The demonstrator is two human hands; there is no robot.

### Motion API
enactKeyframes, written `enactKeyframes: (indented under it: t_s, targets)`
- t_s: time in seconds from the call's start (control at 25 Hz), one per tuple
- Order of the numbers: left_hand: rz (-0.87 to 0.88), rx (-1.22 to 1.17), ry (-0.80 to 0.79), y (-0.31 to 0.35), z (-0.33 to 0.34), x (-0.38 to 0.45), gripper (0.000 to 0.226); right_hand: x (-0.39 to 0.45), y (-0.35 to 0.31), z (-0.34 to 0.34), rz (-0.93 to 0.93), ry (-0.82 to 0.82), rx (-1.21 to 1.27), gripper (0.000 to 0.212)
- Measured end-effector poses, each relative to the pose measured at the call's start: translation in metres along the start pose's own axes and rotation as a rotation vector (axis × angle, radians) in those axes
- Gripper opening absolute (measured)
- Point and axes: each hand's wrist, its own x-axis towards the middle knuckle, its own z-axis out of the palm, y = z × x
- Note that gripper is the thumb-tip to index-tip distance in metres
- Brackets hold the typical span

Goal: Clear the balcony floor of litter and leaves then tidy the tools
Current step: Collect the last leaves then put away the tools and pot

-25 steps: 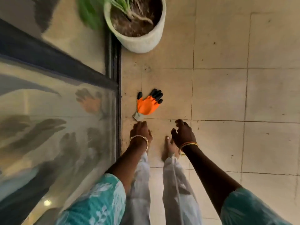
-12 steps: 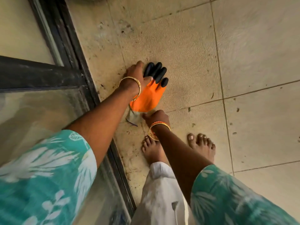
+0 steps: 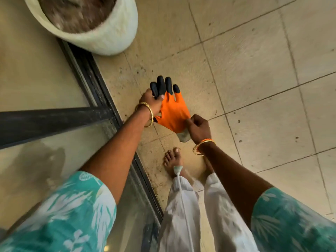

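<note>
Since the earlier frames the glove (image 3: 171,113) has been lifted off the floor (image 3: 254,70), where it was lying flat a second ago, and is now held up between both hands; the view has also swung, so the pot (image 3: 109,40) is back in sight at the top left.

By size, the tiled floor is seen first. It is largely bare, with only small dark specks and grime along the door track (image 3: 101,99); no leaves or larger litter are made out in this patch. The glass door (image 3: 45,157) fills the left side, and the white pot stands touching its track, its top cut off by the frame edge and its soil blurred. Below, a bare foot (image 3: 172,159) is planted on the tile.

The orange glove with black tips is held in the air above the floor, fingers pointing away. The left hand (image 3: 151,103) is pinched shut on its thumb side near the black tips, and the right hand (image 3: 199,130) is closed on its edge by the grey cuff.

Sweeping looks done here, as far as can be judged, and tidying of the tools seems under way. Whether the glove is to be worn or stored cannot be told. No second glove, broom or bin is in view.
</note>
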Motion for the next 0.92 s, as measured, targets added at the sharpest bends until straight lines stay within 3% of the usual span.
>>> enactKeyframes:
  t_s: [0.16,0.4,0.48,0.68,0.8,0.92]
  targets:
    - [-0.122,-0.553,-0.107,0.07,-0.013,-0.084,0.032,-0.04,-0.07,-0.085,-0.078,-0.015,0.123,0.025]
    - [-0.121,-0.792,-0.33,0.166,-0.01,-0.197,0.013,-0.113,-0.11,-0.213,-0.037,-0.271,0.301,0.017]
    - [-0.085,-0.752,-0.407,0.195,0.002,-0.237,0.009,-0.148,-0.107,-0.255,-0.018,-0.259,0.34,0.01]
    - [0.019,-0.447,-0.61,0.262,0.05,-0.351,0.006,-0.249,-0.075,-0.359,0.004,-0.032,0.682,0.009]
    - [0.072,-0.237,-0.715,0.286,0.093,-0.414,0.011,-0.309,-0.036,-0.419,0.015,-0.019,0.907,0.017]
    - [0.038,-0.192,-0.798,0.303,0.141,-0.47,0.01,-0.36,0.009,-0.468,0.043,0.05,1.125,0.023]
